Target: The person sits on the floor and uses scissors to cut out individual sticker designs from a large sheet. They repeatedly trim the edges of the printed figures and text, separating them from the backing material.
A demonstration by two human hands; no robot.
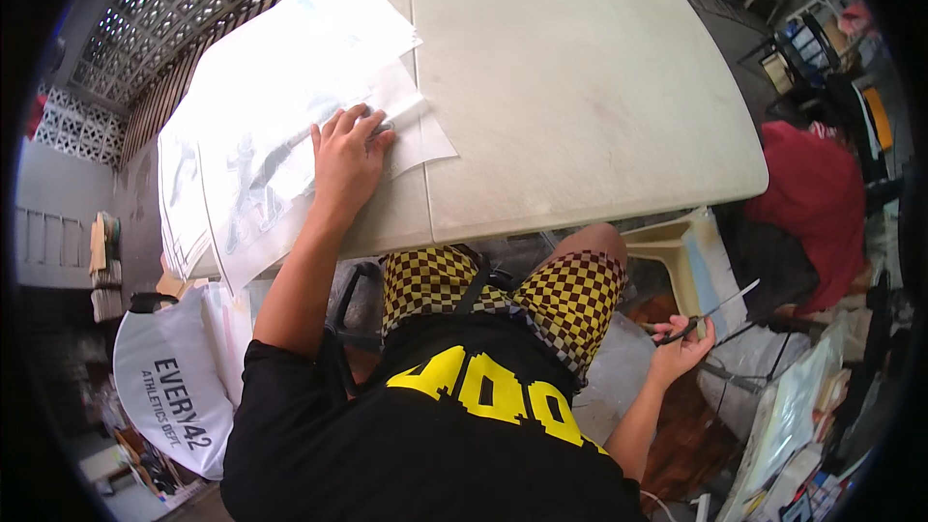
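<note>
The table point(590, 87) bears paper point(280, 77) under spread left fingers point(349, 120) (white bag point(164, 338) nearby), right fingers point(709, 331) gripping scissors point(690, 329).

"What's the cream, round-cornered tabletop point(580, 68)?"
"Matt plastic, by its look, lightly scuffed."
"And the loose white rectangular sheets point(280, 58)?"
"Smooth paper."
"The dark-handled, silver-bladed scissors point(727, 301)?"
"Metal blades, plastic-looking handles."

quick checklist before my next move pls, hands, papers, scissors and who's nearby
1. Left hand on the papers: ok, resting on them.
2. Scissors held: ok, in the right hand.
3. Scissors at the papers: not ok, off to the right, away from them.
4. Papers fully on the table: not ok, one corner overhangs the near edge.
5. Blades well clear of the person in red: cannot tell.
</note>
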